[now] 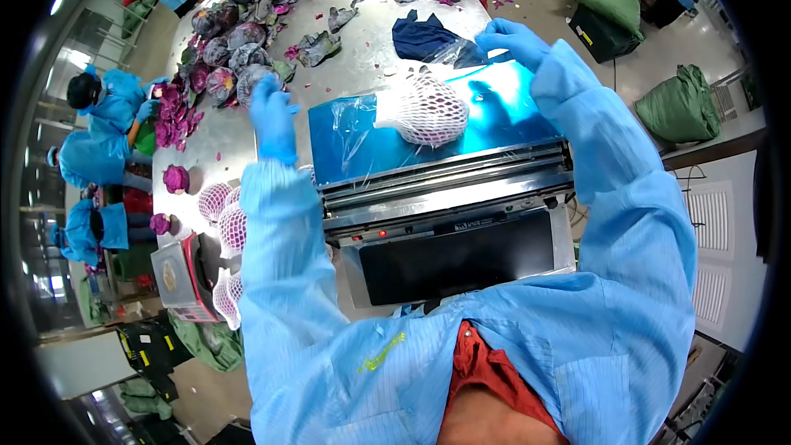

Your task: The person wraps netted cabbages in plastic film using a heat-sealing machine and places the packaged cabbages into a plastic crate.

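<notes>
A red cabbage in a white foam net (428,110) lies on the blue plate (503,115) of a wrapping machine (449,198). Clear plastic film (350,128) spreads under and beside it, wrinkled at the left. My right hand (515,41), in a blue glove, is past the plate's far right corner, its fingertips pinched at the film's far edge. Left of the plate is my left hand (273,119), also gloved, raised over the metal table with fingers apart and nothing visible in them. A dark blue cloth (422,37) lies just beyond the plate.
Red cabbages (247,35) and loose leaves are heaped along the metal table's (317,74) far left side. More netted cabbages (232,227) sit by my left sleeve, near a scale-like box (177,276). Co-workers in blue (107,161) stand at the left. Green sacks (680,107) are at the right.
</notes>
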Demonstrator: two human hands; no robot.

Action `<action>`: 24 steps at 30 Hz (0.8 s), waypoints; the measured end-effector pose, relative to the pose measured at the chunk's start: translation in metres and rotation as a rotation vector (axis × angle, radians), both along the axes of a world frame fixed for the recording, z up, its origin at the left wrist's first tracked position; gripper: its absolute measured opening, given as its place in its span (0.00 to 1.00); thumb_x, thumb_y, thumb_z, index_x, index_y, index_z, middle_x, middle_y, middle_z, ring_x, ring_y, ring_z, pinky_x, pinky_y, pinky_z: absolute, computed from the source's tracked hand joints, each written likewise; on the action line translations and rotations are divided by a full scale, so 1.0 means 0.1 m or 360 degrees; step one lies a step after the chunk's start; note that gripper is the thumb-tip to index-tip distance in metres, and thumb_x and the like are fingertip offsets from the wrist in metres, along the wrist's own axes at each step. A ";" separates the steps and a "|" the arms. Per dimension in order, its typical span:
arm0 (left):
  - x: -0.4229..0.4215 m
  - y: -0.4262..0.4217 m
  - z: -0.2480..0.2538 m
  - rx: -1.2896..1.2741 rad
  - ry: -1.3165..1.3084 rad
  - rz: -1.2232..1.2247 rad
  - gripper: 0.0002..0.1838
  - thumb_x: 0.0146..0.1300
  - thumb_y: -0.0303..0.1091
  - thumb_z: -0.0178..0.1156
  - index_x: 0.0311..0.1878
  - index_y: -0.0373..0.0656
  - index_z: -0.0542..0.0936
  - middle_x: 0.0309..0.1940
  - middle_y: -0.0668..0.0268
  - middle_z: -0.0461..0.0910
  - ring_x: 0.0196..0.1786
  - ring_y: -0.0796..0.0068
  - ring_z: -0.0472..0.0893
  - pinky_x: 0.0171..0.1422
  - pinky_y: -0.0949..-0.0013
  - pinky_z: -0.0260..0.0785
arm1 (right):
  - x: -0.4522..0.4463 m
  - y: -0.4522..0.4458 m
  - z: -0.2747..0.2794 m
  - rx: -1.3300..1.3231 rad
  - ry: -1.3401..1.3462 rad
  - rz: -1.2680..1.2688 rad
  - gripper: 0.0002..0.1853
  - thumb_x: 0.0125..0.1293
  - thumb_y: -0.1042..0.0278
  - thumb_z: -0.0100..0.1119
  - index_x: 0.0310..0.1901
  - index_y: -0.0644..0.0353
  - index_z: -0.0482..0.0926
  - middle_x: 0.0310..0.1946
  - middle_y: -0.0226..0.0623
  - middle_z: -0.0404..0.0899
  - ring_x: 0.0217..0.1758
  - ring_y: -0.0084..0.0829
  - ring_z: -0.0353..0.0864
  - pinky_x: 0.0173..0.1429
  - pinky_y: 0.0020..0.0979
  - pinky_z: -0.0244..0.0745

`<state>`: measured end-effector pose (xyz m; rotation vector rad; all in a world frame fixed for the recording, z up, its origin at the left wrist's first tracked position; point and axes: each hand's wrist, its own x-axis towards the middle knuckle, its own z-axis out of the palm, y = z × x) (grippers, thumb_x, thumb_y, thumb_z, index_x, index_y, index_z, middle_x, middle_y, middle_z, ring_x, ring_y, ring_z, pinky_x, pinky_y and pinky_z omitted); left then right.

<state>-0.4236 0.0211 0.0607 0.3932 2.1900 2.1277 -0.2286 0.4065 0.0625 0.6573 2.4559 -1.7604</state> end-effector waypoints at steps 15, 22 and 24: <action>1.64 0.52 -0.43 -0.0720 0.0276 -0.0467 0.51 0.53 0.53 0.69 0.69 0.29 0.56 0.59 0.44 0.62 0.65 0.47 0.62 0.71 0.54 0.53 | -0.06 -0.90 -0.03 0.0212 0.0302 0.1103 0.67 0.34 0.62 0.83 0.75 0.56 0.46 0.68 0.49 0.62 0.71 0.40 0.60 0.76 0.37 0.53; 1.45 0.73 -0.24 -0.0696 0.0265 -0.0554 0.45 0.44 0.55 0.74 0.58 0.32 0.70 0.49 0.48 0.73 0.53 0.53 0.74 0.58 0.56 0.66 | -0.06 -1.00 -0.21 0.0155 0.0477 0.0817 0.59 0.33 0.62 0.79 0.71 0.61 0.56 0.56 0.45 0.75 0.58 0.35 0.76 0.64 0.32 0.71; 1.44 0.70 -0.20 -0.0735 0.0218 -0.0524 0.43 0.44 0.55 0.74 0.57 0.32 0.71 0.49 0.49 0.75 0.52 0.54 0.77 0.57 0.58 0.68 | 0.02 -1.03 -0.13 0.0217 0.0344 0.0718 0.56 0.33 0.59 0.77 0.68 0.65 0.60 0.56 0.47 0.75 0.58 0.35 0.77 0.65 0.32 0.70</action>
